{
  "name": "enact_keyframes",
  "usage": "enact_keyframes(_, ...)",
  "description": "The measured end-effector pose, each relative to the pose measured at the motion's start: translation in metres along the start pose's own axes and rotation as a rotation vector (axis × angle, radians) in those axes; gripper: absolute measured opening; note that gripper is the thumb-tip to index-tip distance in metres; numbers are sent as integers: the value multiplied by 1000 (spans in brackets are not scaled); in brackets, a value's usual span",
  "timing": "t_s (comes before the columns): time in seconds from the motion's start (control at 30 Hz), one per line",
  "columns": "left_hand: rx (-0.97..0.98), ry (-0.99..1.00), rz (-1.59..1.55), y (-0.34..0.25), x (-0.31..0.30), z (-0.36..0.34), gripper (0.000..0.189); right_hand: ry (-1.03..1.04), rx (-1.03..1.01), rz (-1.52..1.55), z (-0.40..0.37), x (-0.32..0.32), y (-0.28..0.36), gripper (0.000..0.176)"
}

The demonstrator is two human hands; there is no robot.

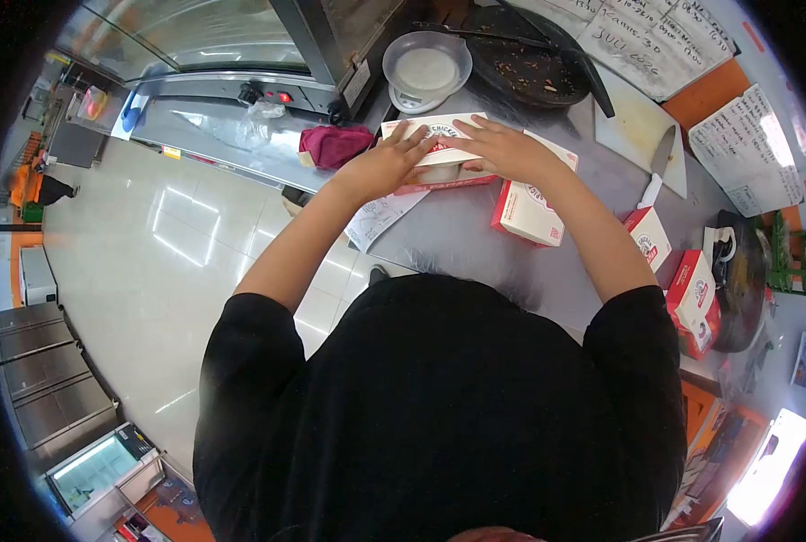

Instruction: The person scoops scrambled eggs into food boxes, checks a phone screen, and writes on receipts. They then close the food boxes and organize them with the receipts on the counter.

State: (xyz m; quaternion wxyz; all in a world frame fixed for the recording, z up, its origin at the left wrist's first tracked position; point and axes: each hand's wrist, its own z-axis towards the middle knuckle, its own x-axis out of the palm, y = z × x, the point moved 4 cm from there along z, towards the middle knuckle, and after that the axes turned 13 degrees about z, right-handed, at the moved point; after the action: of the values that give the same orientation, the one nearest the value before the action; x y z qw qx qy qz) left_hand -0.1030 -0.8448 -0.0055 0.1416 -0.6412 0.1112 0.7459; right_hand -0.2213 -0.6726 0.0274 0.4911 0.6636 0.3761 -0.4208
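A red and white cardboard takeaway box (407,129) with chicken lettering stands on the metal counter in front of me. My left hand (387,165) lies on the left part of its lid, fingers spread out. On the right part of the lid rests my right hand (509,150), also with stretched, parted fingers. A gap shows along the box's near side, under the lid; what is inside is hard to make out. Another red and white box (531,213) stands just right of it, partly behind my right forearm. A printed paper slip (380,219) lies at the box's near left.
Behind the box are a kitchen scale with a clear bowl (427,68) and a dark round pan (529,56) with tongs. A knife (661,163) lies on a white cutting board (633,135). A maroon cloth (335,145) sits by the glass warmer. More boxes (694,291) stand at right.
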Motion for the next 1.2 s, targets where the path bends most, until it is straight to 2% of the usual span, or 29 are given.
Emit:
enact_keyframes(0.07,-34,18,7,-4,-2,-2,64,-124,-116,82,-8,4,-3,68)
enact_keyframes(0.2,-49,12,191,-13,-5,-8,60,-114,-138,92,-20,1,-11,63)
enact_keyframes(0.3,-35,-103,-74,-6,1,-10,54,-75,-236,91,-22,8,-25,56)
enact_keyframes(0.4,1,-135,-101,-10,-4,-12,52,-125,-159,101,-23,21,-19,55)
enact_keyframes(0.53,-45,-271,-54,-17,-1,-9,47,-86,68,35,-38,16,-2,55)
enact_keyframes(0.6,-94,-270,-51,-27,5,-8,48,-414,-78,50,-68,-3,-4,55)
enact_keyframes(0.63,-121,-229,-29,-31,11,-10,49,-441,3,13,-103,-19,-16,55)
enact_keyframes(0.7,-168,-223,15,-41,15,-10,49,-752,299,-206,-182,-65,-34,46)
enact_keyframes(0.77,-205,-221,32,-51,13,-7,49,-1078,736,58,-315,-72,-113,36)
enact_keyframes(0.8,-216,-205,35,-51,15,-5,50,-1219,932,78,-385,-82,-125,30)
enact_keyframes(0.83,-202,-209,41,-47,23,-9,48,-1425,989,-13,-450,-82,-140,30)
enact_keyframes(0.87,-192,-214,48,-40,31,-11,47,-1338,1191,115,-508,-94,-147,29)
enact_keyframes(0.93,-136,-174,-136,-33,32,-9,43,-1305,1565,-89,-637,-18,-249,31)
enact_keyframes(1.0,-243,-157,-144,-26,40,-14,42,-1236,1533,-45,-701,4,-307,33)
enact_keyframes(1.07,-257,-104,-89,-29,34,-13,44,-1174,1497,14,-725,6,-332,36)
enact_keyframes(1.13,-287,-78,-208,-34,28,-10,46,-1002,1542,715,-715,3,-347,37)
enact_keyframes(1.17,-358,-81,-304,-38,23,-7,44,-941,1519,859,-711,6,-356,36)
enact_keyframes(1.2,-429,-88,-399,-42,20,-4,42,-933,1515,868,-711,4,-362,36)
